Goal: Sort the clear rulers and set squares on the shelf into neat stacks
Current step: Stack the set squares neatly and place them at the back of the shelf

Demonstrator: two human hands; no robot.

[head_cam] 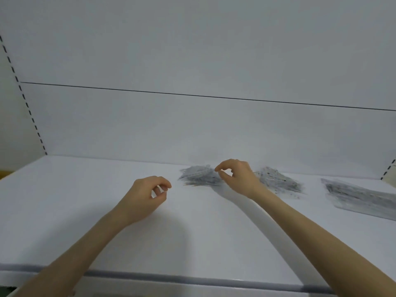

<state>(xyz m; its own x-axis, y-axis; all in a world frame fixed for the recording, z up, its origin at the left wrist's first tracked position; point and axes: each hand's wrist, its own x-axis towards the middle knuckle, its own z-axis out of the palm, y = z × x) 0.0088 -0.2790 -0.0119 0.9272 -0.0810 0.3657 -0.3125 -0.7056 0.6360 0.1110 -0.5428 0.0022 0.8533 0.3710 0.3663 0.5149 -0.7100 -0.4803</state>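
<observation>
White shelf [107,221] bearing three heaps of clear rulers and set squares: middle heap [199,179], right heap [280,181], far-right stack [360,198]; left hand [147,196] and right hand [237,176] hover loosely curled, empty, apparently between picks, next needing a pinch on one piece.

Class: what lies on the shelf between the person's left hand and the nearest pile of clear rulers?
Nothing: the head view shows bare white shelf between the left hand and the pile.
</observation>
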